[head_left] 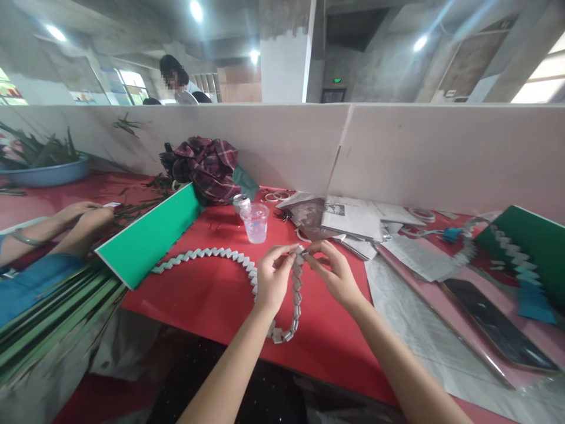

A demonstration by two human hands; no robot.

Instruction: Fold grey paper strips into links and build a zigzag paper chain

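A long chain of folded grey-white paper pieces hangs from my hands in a loop, and its other part curves away left over the red tabletop. My left hand pinches the chain's upper end between thumb and fingers. Close beside it, my right hand has its fingertips closed at that same end, on the last folded piece. Fine detail between the fingertips is too small to make out. Part of the chain passes behind my left hand and forearm.
A clear plastic cup and a can stand beyond my hands. Papers lie at the back right, a phone nearer. A green divider separates a co-worker's hands and long green leaves.
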